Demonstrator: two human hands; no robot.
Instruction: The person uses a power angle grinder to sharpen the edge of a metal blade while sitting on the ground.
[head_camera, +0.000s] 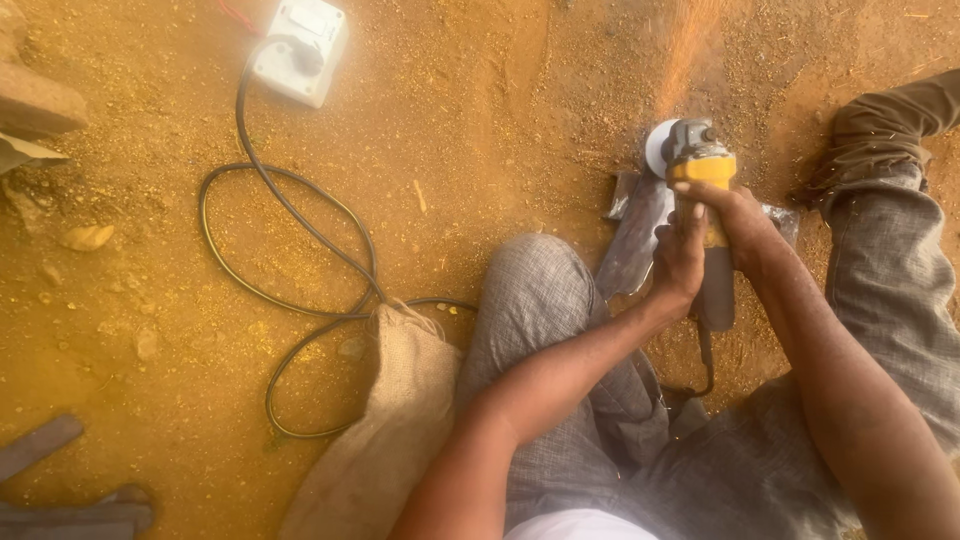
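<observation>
Angle grinder (700, 170), yellow-bodied, gripped by both right hand (735, 215) and left hand (678, 262), disc throwing sparks against a flat grey metal piece (635, 240) on the dirt between the knees: grinding under way, edge apparently unfinished.

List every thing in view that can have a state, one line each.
angle grinder: running, sparks flying, disc against the metal piece
metal piece: flat on the dirt, being ground
left hand: gripping the grinder body
right hand: gripping the grinder body
black cable: looped, plugged into socket box
socket box: on the ground
burlap sack: lying slumped
</observation>
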